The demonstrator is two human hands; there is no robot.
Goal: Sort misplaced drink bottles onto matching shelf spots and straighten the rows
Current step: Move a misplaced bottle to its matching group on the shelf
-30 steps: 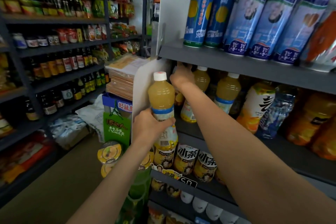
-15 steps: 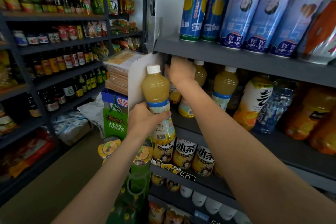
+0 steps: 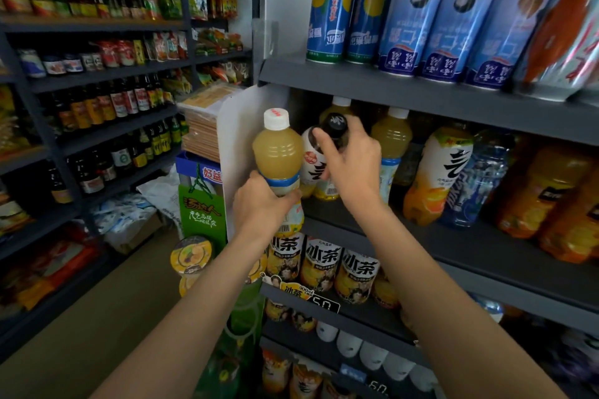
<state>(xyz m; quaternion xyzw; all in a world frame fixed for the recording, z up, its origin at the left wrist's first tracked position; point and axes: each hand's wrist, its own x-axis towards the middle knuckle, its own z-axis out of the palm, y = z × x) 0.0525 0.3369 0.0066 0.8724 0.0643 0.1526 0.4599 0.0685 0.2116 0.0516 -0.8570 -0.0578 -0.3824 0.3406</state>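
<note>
Right hand [image 3: 351,165] has just pulled out a black-capped bottle [image 3: 319,155], freeing a slot; left hand [image 3: 259,204] grips the yellow juice bottle [image 3: 278,152]

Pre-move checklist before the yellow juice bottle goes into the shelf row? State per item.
1. Left hand grips the yellow juice bottle at its label: ok.
2. Bottle upright, white cap on: ok.
3. Right hand holds the black-capped bottle by its neck, out at the shelf front: ok.
4. Free spot behind that bottle: cannot tell, hidden by hands.
5. Matching juice bottles stand in the same row: ok.
6. Black-capped bottle's matching spot, beside the similar bottle further right: cannot tell.
</note>
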